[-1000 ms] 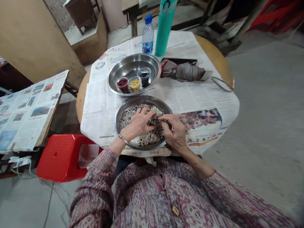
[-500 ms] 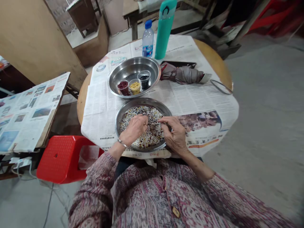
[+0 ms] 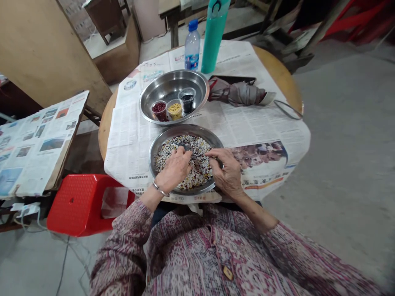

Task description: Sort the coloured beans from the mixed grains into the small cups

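A steel basin [image 3: 154, 144] near the table's front edge holds mixed white, yellow, dark red and black grains [image 3: 197, 176]. Over its left half lies my left hand [image 3: 175, 168], knuckles up, its fingers curled down at the grains. A darker patch shows just beyond those fingertips; what they grip is hidden. My right hand [image 3: 226, 172] bends over the right rim, thumb and fingers drawn together above the grains. Anything in that pinch is too small to name. Behind stands a larger steel basin [image 3: 154, 88] with cups of red beans [image 3: 159, 111], yellow beans [image 3: 175, 111] and black beans [image 3: 187, 102].
Newspaper [image 3: 123, 144] covers the round table. A water bottle [image 3: 192, 45] and a teal bottle [image 3: 214, 41] stand at the back. Right of the basins lies a folded grey umbrella [image 3: 237, 92]. A red stool [image 3: 83, 205] and another newspaper-covered table [image 3: 40, 144] are at left.
My left hand's fingers have shifted slightly to the left over the grains. The right hand stays almost still. The whole view has tilted a little, so the table sits slightly higher.
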### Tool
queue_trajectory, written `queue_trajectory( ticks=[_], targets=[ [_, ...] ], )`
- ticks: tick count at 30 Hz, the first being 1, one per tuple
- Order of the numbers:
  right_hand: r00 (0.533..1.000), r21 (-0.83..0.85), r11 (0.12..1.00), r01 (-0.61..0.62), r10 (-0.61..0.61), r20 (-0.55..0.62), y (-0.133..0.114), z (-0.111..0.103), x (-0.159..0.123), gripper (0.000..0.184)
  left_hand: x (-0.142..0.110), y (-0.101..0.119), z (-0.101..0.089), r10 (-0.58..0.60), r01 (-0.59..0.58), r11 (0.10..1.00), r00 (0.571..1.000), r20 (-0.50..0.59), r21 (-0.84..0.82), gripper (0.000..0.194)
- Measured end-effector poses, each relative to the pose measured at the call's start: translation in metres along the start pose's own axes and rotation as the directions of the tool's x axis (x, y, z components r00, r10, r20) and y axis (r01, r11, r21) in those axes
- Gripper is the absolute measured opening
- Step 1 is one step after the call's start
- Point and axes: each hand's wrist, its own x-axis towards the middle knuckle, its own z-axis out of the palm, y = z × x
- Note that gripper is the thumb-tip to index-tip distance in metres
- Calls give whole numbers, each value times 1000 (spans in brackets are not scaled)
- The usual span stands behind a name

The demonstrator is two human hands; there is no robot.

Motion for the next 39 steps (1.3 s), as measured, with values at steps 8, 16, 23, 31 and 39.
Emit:
queue_trajectory(
  ticks=[8, 16, 23, 31, 39],
  targets=[
    [1000, -9, 1000, -8, 8, -6, 1, 0, -1, 19, 35, 2, 31, 68, -91, 968, 992, -105, -236, 22],
    [1000, -8, 1000, 1, -1, -9, 0, 0, 0, 18, 26, -5, 21, 62, -82, 985, 989, -131, -153, 41],
    [1000, 2, 1000, -24, 24, -7, 1, 1, -1, 18, 44, 9, 23, 143, -144, 989, 990, -13, -42, 22],
    [999, -8, 999, -41, 41, 1, -1, 0, 0, 18, 43, 5, 16, 29, -30, 999, 999, -12, -36, 21],
    [1000, -7, 1000, -20, 20, 6, -1, -1, 0, 17, -25, -9, -15, 19, -1, 991, 991, 134, -133, 17]
  ],
)
